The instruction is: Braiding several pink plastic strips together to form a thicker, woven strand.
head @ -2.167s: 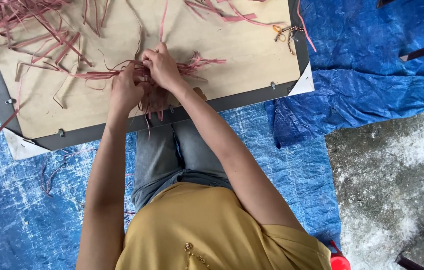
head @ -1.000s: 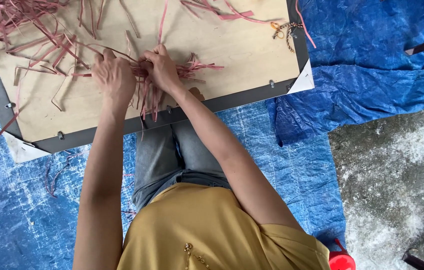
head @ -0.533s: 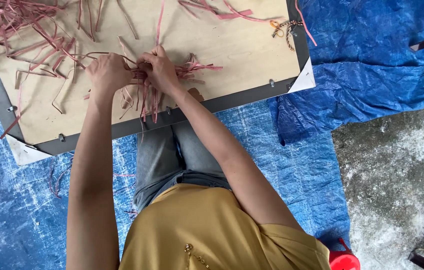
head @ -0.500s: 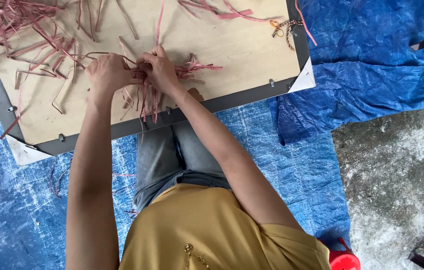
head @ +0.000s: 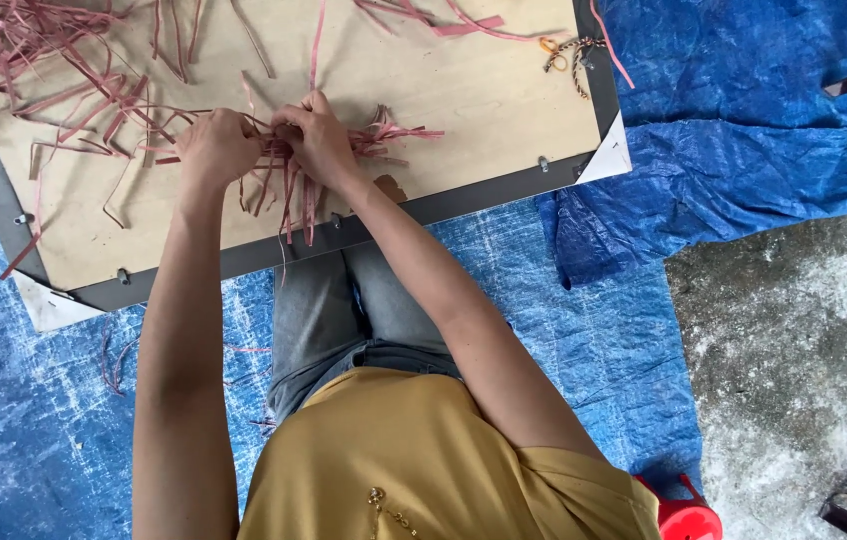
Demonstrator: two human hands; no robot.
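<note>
A flat wooden board [head: 464,80] with a dark frame lies on a blue tarp, its near edge over my lap. Several thin pink strips [head: 64,60] lie scattered across it. My left hand [head: 216,148] and my right hand [head: 316,140] are side by side at the board's near middle. Both grip one tangled bunch of pink strips [head: 279,175], whose loose ends hang toward me and fan out to the right.
A small orange-handled tool with a braided cord [head: 566,52] lies at the board's far right corner. The blue tarp [head: 744,110] is bunched to the right, bare grey concrete [head: 794,340] beyond it. A red plastic object [head: 686,515] sits beside my right hip.
My left hand moved left along the strips and then came back close to my right hand. The bunch stays gripped in the same spot on the board.
</note>
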